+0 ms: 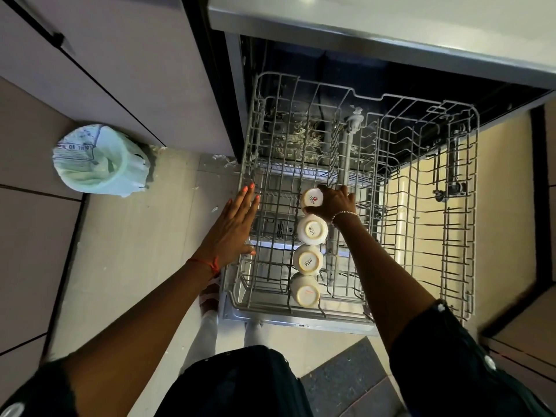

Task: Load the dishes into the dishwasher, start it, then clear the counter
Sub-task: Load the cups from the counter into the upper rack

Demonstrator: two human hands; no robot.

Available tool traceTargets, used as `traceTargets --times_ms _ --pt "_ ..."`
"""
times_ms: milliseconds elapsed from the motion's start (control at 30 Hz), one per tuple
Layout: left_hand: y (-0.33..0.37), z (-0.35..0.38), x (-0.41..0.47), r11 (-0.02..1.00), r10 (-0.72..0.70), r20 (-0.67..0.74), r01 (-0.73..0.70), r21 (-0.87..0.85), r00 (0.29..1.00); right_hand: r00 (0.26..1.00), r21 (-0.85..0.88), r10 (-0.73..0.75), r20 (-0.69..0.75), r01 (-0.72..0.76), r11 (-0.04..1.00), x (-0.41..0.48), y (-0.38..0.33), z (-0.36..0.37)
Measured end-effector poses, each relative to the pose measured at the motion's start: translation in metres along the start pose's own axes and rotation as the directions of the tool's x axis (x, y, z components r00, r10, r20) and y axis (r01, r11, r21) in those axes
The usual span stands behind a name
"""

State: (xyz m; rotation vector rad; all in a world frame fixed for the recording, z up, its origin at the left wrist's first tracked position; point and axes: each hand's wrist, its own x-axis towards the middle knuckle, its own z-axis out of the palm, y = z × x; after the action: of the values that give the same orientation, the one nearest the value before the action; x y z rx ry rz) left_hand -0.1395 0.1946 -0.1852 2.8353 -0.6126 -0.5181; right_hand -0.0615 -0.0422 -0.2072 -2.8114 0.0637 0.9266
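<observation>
The dishwasher's grey wire upper rack [421, 182] is pulled out over the open door. A row of white cups stands upside down in its left part. My right hand [332, 203] grips the farthest cup [311, 199], bottom up, at the end of the row. Three more inverted cups follow toward me: one [312, 229], another [307, 258], and the nearest [305, 291]. My left hand [233, 224] is open with fingers spread, resting flat against the rack's left edge.
A small bin lined with a pale green bag [96, 161] stands on the floor at the left by the cabinet. The counter edge [361, 22] overhangs the dishwasher. A dark mat [349, 377] lies near my feet. The rack's right half holds only bare tines.
</observation>
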Motion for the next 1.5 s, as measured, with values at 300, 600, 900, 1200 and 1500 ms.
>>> traceTargets --times_ms 300,600,900,1200,1500 --pt "0.001 -0.006 -0.001 0.999 0.018 0.053 -0.015 -0.05 0.998 0.999 0.181 0.039 -0.038 -0.031 0.983 0.001 0.008 0.005" --pt "0.003 -0.006 -0.018 0.993 0.07 -0.04 -0.065 0.102 0.997 0.996 0.322 0.031 -0.086 -0.002 0.947 0.001 0.022 0.007" --pt "0.004 0.005 -0.033 0.987 0.052 -0.05 -0.044 0.154 0.997 0.942 0.044 -0.329 -0.071 0.333 0.942 0.009 0.01 0.005" --pt "0.004 0.01 -0.032 0.981 0.043 -0.077 -0.028 0.19 0.996 0.87 -0.177 -0.491 0.046 0.49 0.853 0.022 0.011 0.004" --pt "0.004 0.013 -0.03 0.98 0.026 -0.074 -0.01 0.198 0.997 0.87 -0.056 -0.49 0.053 0.492 0.869 0.03 0.017 0.003"
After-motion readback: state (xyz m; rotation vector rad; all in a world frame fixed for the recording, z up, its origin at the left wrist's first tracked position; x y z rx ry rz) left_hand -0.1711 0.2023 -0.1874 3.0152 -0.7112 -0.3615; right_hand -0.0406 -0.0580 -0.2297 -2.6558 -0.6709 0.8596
